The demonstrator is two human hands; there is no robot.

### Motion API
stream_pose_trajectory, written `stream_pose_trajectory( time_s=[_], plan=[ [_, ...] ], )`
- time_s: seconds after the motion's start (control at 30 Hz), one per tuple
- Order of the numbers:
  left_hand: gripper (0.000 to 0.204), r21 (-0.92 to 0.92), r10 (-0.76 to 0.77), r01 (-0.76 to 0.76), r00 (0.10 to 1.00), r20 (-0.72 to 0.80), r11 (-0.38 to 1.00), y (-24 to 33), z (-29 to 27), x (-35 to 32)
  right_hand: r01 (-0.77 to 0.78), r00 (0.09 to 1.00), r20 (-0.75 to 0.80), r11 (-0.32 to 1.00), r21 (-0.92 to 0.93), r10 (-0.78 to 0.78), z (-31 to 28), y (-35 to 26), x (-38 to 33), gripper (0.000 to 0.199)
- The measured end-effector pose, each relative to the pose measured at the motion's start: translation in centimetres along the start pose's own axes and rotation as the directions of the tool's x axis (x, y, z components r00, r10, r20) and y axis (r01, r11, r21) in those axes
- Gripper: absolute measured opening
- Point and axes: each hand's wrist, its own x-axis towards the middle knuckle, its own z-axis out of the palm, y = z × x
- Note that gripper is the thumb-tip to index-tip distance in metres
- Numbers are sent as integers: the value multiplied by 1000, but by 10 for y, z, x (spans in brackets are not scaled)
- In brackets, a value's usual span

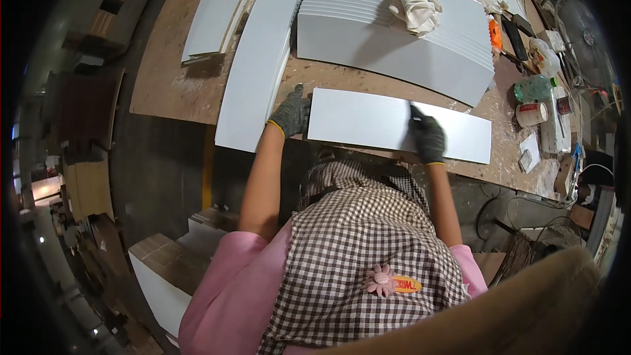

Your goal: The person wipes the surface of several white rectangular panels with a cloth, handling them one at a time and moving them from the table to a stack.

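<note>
A long white board (358, 115) lies flat along the near edge of the worktable in front of me. My left hand (292, 113), in a dark grey glove with a yellow cuff edge, is at the board's left end, its fingers partly stretched out. My right hand (428, 137), gloved alike, is over the right half of the board with its fingers drawn together toward the surface. Whatever may be in those fingers is too dark to make out. Behind the board stands a row of white panels (388, 52), packed closely together, with a crumpled white cloth (419, 10) on top.
Left of my hand lies a stack of long white panels (256, 59), with more panels (220, 10) beyond. On the right of the worktable (167, 85) are a green-tinted bottle (534, 89), a tub (531, 114), an orange item (495, 34) and a fan (582, 29). Cartons (164, 266) stand below left.
</note>
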Motion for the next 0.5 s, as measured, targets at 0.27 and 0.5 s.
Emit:
stream_pose_trajectory(
  time_s=[0.27, 0.5],
  plan=[
    [63, 869, 618, -48, 723, -310, 492, -41, -11, 15, 440, 889, 222, 880, -178, -399, 40, -39, -6, 50],
    [57, 961, 915, -93, 341, -214, 259, -66, 12, 9, -236, 771, -599, 778, -583, -214, -108, 111, 32, 22]
  ],
)
